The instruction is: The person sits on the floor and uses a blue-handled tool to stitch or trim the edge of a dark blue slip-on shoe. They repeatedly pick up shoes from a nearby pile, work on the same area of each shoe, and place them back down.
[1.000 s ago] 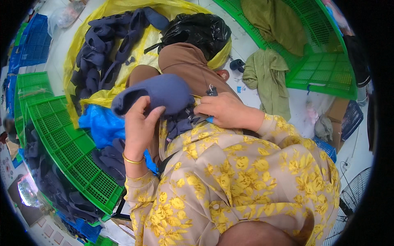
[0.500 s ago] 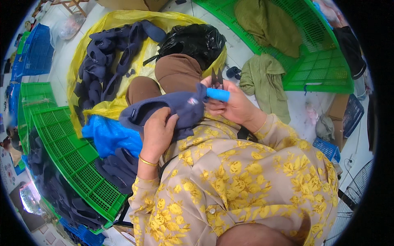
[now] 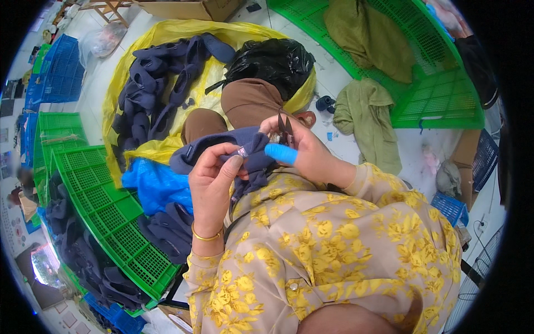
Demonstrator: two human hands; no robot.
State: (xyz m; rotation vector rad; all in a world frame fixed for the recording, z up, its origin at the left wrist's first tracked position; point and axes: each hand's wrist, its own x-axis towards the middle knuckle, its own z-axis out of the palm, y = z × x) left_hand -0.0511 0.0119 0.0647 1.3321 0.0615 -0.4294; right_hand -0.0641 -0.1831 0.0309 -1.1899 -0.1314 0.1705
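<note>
A navy fabric slipper [image 3: 188, 161] lies across my lap, its upper bunched up between my hands. My left hand [image 3: 214, 181] is closed on it, thumb and fingers pinching the cloth beside a small light patch. In my right hand [image 3: 314, 158] are dark thread snips [image 3: 286, 127], blades pointing up and away from me. Blue tape [image 3: 281, 153] wraps the right thumb, which rests at the slipper's edge. Whether the right fingers also grip the slipper is hard to make out.
Past my knees, a yellow plastic sheet [image 3: 119, 83] holds several navy slippers [image 3: 146, 83] and a black plastic bag [image 3: 272, 64]. Green crates stand at left [image 3: 105, 206] and upper right [image 3: 439, 106]. An olive cloth [image 3: 367, 119] lies on the floor; blue plastic [image 3: 156, 186] sits left.
My left hand has shifted from lying over the slipper's opening to pinching its upper near the right hand. The slipper has turned and bunched; the snips have tilted slightly.
</note>
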